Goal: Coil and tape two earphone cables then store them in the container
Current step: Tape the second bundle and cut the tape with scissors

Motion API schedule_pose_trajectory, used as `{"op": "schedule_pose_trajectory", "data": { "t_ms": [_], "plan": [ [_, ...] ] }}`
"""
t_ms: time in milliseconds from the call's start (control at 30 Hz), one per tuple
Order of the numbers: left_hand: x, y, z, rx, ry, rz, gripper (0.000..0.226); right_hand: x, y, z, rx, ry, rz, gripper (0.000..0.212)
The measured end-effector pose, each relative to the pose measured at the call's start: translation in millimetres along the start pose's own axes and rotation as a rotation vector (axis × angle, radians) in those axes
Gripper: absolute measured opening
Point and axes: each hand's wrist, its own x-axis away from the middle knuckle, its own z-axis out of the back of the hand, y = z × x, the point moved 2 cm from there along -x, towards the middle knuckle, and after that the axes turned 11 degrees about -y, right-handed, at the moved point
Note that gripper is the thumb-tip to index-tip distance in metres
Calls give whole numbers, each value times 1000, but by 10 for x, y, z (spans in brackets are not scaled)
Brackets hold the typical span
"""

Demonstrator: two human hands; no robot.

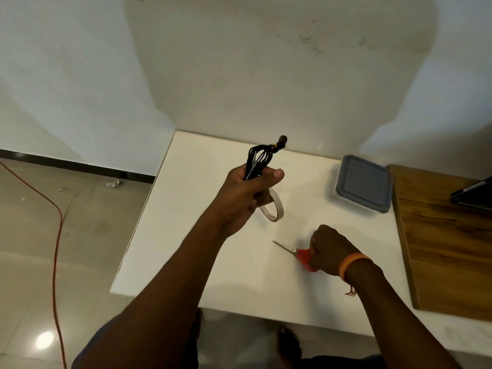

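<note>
My left hand (246, 197) is raised above the white table (186, 257) and grips a coiled black earphone cable (257, 161), whose earbud end sticks up past my fingers. The same hand also holds a roll of pale tape (274, 209), which hangs below my fingers. My right hand (328, 250) rests low on the table and grips the red handles of a pair of scissors (298, 254), blades pointing left. A clear container with a grey-blue lid (363, 183) sits closed at the back right of the table. Only one earphone cable is visible.
A wooden board (447, 235) lies along the table's right side with a dark device (472, 194) on it. The wall stands right behind the table. An orange cord (54, 235) runs across the tiled floor on the left. My feet show under the table's front edge.
</note>
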Motion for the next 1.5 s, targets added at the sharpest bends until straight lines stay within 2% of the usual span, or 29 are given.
{"op": "schedule_pose_trajectory", "data": {
  "t_ms": [67, 167, 267, 367, 400, 533, 600, 733, 800, 967, 1100, 1233, 1367, 1500],
  "plan": [
    [12, 17, 17, 107, -17, 10, 15, 90, 59, 46, -238, -96, 24, 26],
    [27, 54, 69, 232, -38, 20, 12, 316, 134, 210, -803, -140, 112, 19],
    [46, 72, 93, 270, -71, 39, 12, 427, 214, 341, -947, -25, 194, 11],
    [59, 72, 87, 279, -95, 68, 8, 430, 234, 385, -823, 39, 218, 6],
    [59, 67, 90, 281, -95, 83, 10, 449, 229, 407, -771, 38, 233, 13],
    [56, 60, 108, 231, -99, 123, 8, 571, 154, 533, -749, 41, 283, 77],
    [57, 57, 110, 204, -108, 135, 6, 563, 118, 544, -683, 27, 284, 88],
    [73, 69, 84, 139, -124, 182, 7, 546, -41, 512, -437, -33, 316, 63],
    [89, 85, 67, 102, -152, 207, 8, 566, -111, 529, -352, 5, 312, 56],
    [106, 86, 40, 37, -230, 270, 12, 569, -184, 528, -184, 90, 301, 60],
    [100, 70, 36, 12, -259, 281, 6, 552, -211, 502, -137, 132, 330, 67],
    [91, 56, 50, 5, -253, 287, 11, 544, -270, 484, -92, 116, 330, 55],
    [94, 69, 43, 24, -266, 275, 12, 533, -277, 479, -154, 95, 346, 56],
    [98, 62, 40, 32, -285, 276, 16, 533, -260, 490, -179, 76, 371, 47]
  ]
}}
